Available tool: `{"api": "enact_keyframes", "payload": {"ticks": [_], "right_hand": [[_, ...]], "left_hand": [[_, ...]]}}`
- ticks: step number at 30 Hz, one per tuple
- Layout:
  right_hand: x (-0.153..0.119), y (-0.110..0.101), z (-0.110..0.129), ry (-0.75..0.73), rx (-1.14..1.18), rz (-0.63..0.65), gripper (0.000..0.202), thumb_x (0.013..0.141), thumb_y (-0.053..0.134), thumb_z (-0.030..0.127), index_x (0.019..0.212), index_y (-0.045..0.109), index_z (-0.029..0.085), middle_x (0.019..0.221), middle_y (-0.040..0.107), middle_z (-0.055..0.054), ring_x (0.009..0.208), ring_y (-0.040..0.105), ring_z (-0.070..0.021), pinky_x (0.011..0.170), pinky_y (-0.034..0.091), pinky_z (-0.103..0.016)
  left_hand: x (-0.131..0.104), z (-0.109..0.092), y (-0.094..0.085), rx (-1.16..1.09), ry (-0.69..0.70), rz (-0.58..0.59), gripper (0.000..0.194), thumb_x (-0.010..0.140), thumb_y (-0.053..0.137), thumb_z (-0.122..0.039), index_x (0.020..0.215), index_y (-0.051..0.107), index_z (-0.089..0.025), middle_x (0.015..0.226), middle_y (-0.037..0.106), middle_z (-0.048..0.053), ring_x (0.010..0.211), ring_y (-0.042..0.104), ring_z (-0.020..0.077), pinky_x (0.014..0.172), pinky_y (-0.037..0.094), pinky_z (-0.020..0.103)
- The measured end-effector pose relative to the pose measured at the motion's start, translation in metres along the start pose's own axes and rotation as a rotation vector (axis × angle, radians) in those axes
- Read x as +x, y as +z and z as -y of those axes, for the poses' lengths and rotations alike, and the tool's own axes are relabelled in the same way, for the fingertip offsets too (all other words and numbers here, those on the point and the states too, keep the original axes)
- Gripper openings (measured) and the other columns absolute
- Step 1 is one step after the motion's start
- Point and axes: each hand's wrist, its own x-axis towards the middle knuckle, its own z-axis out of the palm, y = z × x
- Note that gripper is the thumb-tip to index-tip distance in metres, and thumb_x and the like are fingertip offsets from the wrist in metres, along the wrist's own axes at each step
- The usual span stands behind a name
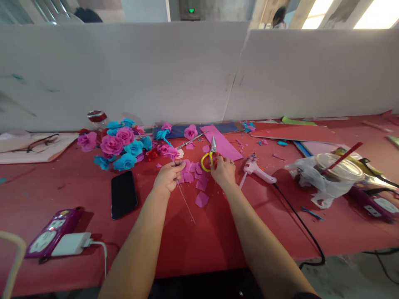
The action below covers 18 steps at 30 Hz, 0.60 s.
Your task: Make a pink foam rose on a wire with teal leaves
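Note:
My left hand [169,177] is closed in a pinch on the thin wire stem [186,202] of a pink paper flower [168,151]. The flower head tops the hand, and the stem slants down below it. My right hand [223,171] is curled at the handles of yellow-handled scissors [205,161], whose blades point away from me. Its fingers cover one handle loop. Between my hands lie several loose pink paper petals [202,199]. Just beyond the scissors is a pink paper sheet [222,143]. Metal tweezers [190,141] rest behind the petals.
Pink and blue paper flowers [116,145] bunch at the left, beside a black phone [124,195]. A purple power strip [56,232] is nearer me. On the right are a pink glue gun [259,172] with a black cord and a lidded cup [338,167] in a plastic bag.

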Motion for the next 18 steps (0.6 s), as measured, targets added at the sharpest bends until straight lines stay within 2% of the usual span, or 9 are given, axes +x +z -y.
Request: {"api": "enact_keyframes", "payload": {"ticks": [2, 4, 7, 10, 14, 16, 18], "right_hand": [[0.001, -0.001, -0.001, -0.01, -0.121, 0.024, 0.037, 0.082, 0.057, 0.022, 0.117, 0.058, 0.012, 0.116, 0.06, -0.021, 0.112, 0.054, -0.0353, 0.094, 0.038, -0.047], [0.001, -0.002, 0.001, -0.017, -0.131, 0.049, 0.036, 0.082, 0.055, 0.02, 0.117, 0.056, 0.012, 0.113, 0.062, -0.02, 0.105, 0.06, -0.0319, 0.09, 0.042, -0.043], [0.004, -0.004, 0.004, 0.002, -0.15, 0.079, 0.035, 0.08, 0.056, 0.016, 0.115, 0.056, 0.011, 0.109, 0.064, -0.02, 0.1, 0.063, -0.0297, 0.084, 0.045, -0.039], [0.016, -0.009, 0.007, 0.041, -0.105, 0.12, 0.036, 0.073, 0.066, 0.016, 0.107, 0.059, 0.011, 0.103, 0.066, -0.019, 0.1, 0.063, -0.0312, 0.08, 0.046, -0.037], [0.046, -0.02, 0.011, 0.151, 0.066, 0.203, 0.036, 0.061, 0.079, 0.016, 0.093, 0.063, 0.015, 0.086, 0.068, -0.012, 0.089, 0.065, -0.0299, 0.07, 0.048, -0.034], [0.06, -0.028, 0.012, 0.205, 0.196, 0.253, 0.027, 0.068, 0.078, 0.021, 0.091, 0.064, 0.015, 0.083, 0.068, -0.01, 0.083, 0.065, -0.0261, 0.067, 0.05, -0.034], [0.069, -0.037, 0.013, 0.232, 0.344, 0.292, 0.025, 0.082, 0.068, 0.03, 0.101, 0.063, 0.014, 0.096, 0.067, -0.009, 0.085, 0.065, -0.0218, 0.071, 0.054, -0.036]], "left_hand": [[0.001, 0.0, 0.0, -0.032, -0.008, -0.003, 0.014, 0.068, 0.071, 0.002, 0.064, 0.062, -0.009, 0.039, 0.042, -0.008, 0.029, 0.025, -0.0018, 0.035, 0.014, 0.015], [0.003, -0.002, -0.001, -0.075, -0.016, -0.004, 0.015, 0.067, 0.071, 0.003, 0.064, 0.062, -0.009, 0.041, 0.045, -0.007, 0.029, 0.025, -0.0021, 0.035, 0.013, 0.015], [0.005, -0.004, -0.004, -0.16, -0.022, -0.005, 0.02, 0.065, 0.072, 0.002, 0.061, 0.057, -0.011, 0.041, 0.041, -0.009, 0.029, 0.023, -0.0024, 0.034, 0.012, 0.015], [0.005, -0.005, -0.005, -0.248, -0.032, 0.01, 0.026, 0.066, 0.073, 0.001, 0.059, 0.051, -0.013, 0.041, 0.037, -0.011, 0.029, 0.021, -0.0025, 0.034, 0.012, 0.015], [-0.001, -0.007, -0.004, -0.324, -0.084, 0.064, 0.028, 0.068, 0.074, -0.003, 0.062, 0.048, -0.014, 0.044, 0.037, -0.011, 0.03, 0.021, -0.0023, 0.033, 0.014, 0.014], [-0.004, -0.009, -0.004, -0.345, -0.138, 0.094, 0.031, 0.069, 0.074, -0.005, 0.062, 0.045, -0.016, 0.044, 0.035, -0.011, 0.03, 0.021, -0.0011, 0.033, 0.015, 0.015], [-0.006, -0.011, -0.004, -0.368, -0.19, 0.124, 0.035, 0.072, 0.072, -0.007, 0.06, 0.041, -0.017, 0.043, 0.031, -0.011, 0.029, 0.021, 0.0002, 0.032, 0.015, 0.016]]}}
